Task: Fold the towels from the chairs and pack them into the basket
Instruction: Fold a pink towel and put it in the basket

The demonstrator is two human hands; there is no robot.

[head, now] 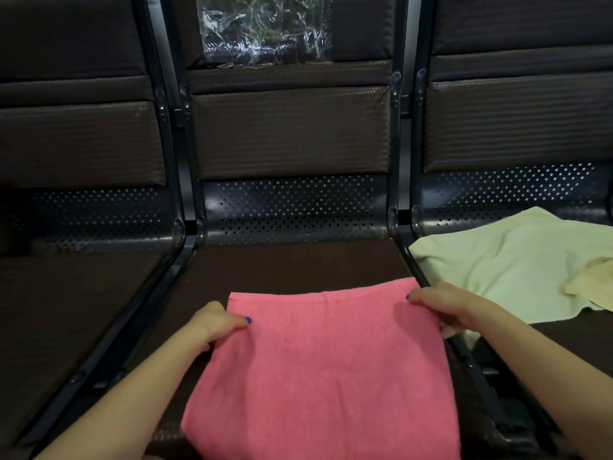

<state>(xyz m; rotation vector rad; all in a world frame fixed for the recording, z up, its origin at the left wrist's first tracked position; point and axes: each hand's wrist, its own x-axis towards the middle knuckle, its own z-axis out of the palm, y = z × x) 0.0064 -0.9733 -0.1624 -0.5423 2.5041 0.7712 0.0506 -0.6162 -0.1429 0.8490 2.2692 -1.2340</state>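
Observation:
A pink towel (325, 370) lies spread over the middle chair seat (292, 263), its near end running out of the bottom of the view. My left hand (217, 322) pinches the towel's far left corner, thumb on top. My right hand (444, 305) pinches the far right corner the same way. On the right chair seat lies a pale green towel (504, 263), loosely spread, with a cream towel (593, 287) partly over its right side. No basket is in view.
Three dark chairs stand joined in a row with black metal frames (179, 247) between the seats. A sheet of clear plastic (265, 28) hangs on the middle chair's backrest. The left chair seat (66, 310) holds nothing.

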